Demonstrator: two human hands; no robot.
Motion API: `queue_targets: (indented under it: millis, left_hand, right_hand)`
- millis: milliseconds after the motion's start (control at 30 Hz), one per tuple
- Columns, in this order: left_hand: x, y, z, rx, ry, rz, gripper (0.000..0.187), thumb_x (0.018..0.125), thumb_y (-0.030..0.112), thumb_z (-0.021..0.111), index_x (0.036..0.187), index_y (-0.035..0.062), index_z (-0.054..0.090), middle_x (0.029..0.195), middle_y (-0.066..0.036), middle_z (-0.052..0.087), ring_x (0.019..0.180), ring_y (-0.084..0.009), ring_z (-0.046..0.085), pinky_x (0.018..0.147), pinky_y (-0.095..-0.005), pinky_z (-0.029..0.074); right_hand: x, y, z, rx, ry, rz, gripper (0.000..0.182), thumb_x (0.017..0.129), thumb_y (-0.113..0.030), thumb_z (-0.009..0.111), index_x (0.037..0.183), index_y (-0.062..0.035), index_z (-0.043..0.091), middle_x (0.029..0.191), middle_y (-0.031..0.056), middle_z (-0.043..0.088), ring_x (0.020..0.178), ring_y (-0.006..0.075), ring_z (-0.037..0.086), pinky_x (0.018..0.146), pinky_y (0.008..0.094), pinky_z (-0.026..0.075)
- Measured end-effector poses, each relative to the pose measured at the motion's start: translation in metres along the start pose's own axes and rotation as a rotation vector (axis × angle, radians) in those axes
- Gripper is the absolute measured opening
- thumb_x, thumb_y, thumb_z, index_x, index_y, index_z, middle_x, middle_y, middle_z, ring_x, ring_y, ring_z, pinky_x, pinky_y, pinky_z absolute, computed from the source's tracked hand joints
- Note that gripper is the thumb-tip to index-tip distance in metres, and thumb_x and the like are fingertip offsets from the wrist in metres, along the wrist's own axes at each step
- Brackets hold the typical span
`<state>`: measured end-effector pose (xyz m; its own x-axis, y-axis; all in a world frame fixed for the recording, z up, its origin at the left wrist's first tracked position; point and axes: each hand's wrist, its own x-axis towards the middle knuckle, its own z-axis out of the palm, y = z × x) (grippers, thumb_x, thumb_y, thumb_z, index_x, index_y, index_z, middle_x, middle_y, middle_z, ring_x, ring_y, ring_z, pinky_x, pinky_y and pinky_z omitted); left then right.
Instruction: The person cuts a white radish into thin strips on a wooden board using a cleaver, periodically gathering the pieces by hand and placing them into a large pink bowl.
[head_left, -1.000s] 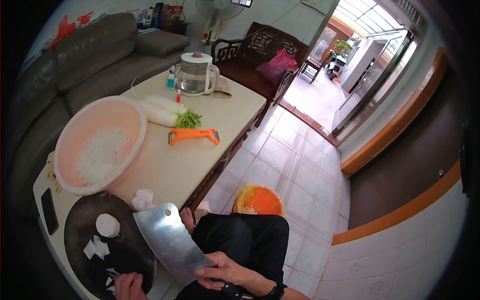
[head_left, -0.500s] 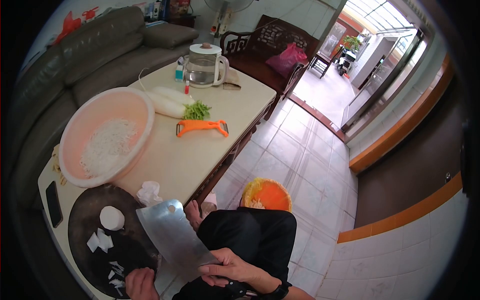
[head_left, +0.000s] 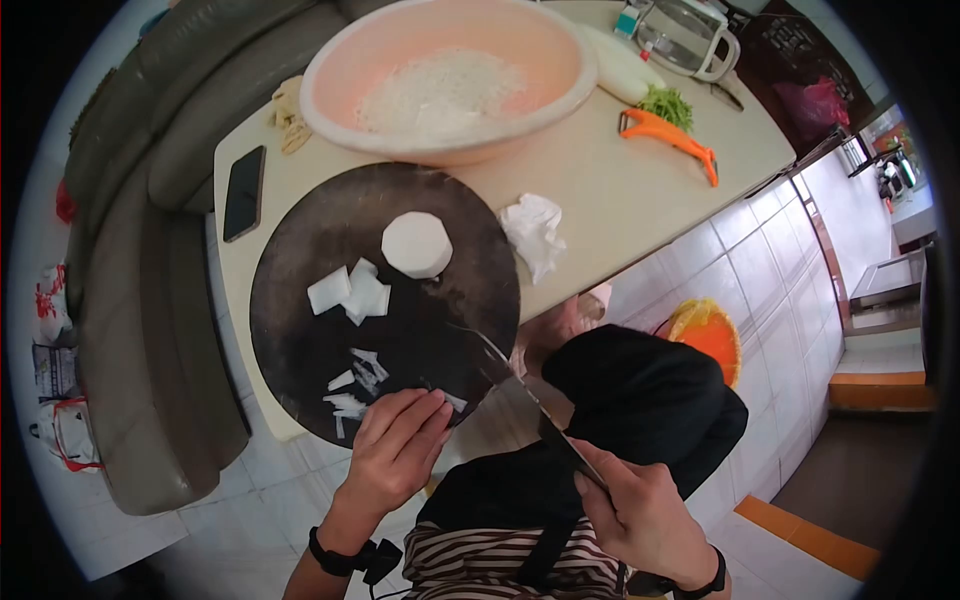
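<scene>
My right hand is wrapped round the handle of a cleaver, its blade seen nearly edge-on by the near right rim of a round dark chopping board. On the board, my left hand has its fingers pressed together; the white end of a radish piece sticks out beside the fingertips, partly hidden. Cut radish strips lie just left of that hand. Farther up are several flat radish slices and a thick radish chunk.
Behind the board stands a pink basin of white shreds. A crumpled tissue, an orange peeler, a whole white radish and a glass jug are on the table; a phone lies left. An orange bin is on the floor.
My view has swung down towards the board. The cleaver has turned from showing its broad side to nearly edge-on. My left hand is now in fuller view at the board's near edge.
</scene>
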<state>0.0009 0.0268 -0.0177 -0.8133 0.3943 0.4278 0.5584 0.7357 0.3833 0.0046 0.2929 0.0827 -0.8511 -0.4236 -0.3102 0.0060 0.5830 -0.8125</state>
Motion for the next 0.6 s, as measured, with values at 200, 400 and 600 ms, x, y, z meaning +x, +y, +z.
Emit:
queue_targets:
  millis: [200, 400, 600]
  left_hand:
    - [0.000, -0.003, 0.000, -0.038, 0.030, 0.011, 0.035, 0.067, 0.001, 0.079, 0.101, -0.0041, 0.071, 0.108, -0.013, 0.066, 0.099, -0.0301, 0.063, 0.083, -0.0422, 0.053]
    - [-0.006, -0.006, 0.004, -0.033, -0.001, 0.012, 0.028, 0.064, 0.001, 0.077, 0.091, -0.0019, 0.071, 0.105, -0.013, 0.066, 0.098, -0.0335, 0.062, 0.084, -0.0449, 0.052]
    - [-0.010, -0.006, 0.006, -0.026, 0.011, 0.016, 0.027, 0.059, 0.003, 0.077, 0.084, -0.0010, 0.068, 0.100, -0.014, 0.065, 0.099, -0.0346, 0.062, 0.083, -0.0481, 0.053]
  right_hand:
    - [0.005, -0.008, 0.004, -0.222, -0.053, -0.045, 0.042, 0.083, 0.004, 0.062, 0.124, 0.0069, 0.059, 0.070, 0.0138, 0.060, 0.051, 0.0238, 0.059, 0.050, 0.0313, 0.048]
    - [0.011, -0.016, -0.004, -0.423, -0.185, -0.099, 0.052, 0.075, 0.002, 0.067, 0.126, 0.0060, 0.059, 0.069, 0.0114, 0.057, 0.052, 0.0229, 0.059, 0.051, 0.0310, 0.050]
    - [0.012, -0.012, -0.010, -0.483, -0.233, -0.116, 0.054, 0.073, 0.001, 0.068, 0.126, 0.0069, 0.058, 0.069, 0.0109, 0.056, 0.054, 0.0230, 0.060, 0.050, 0.0308, 0.050]
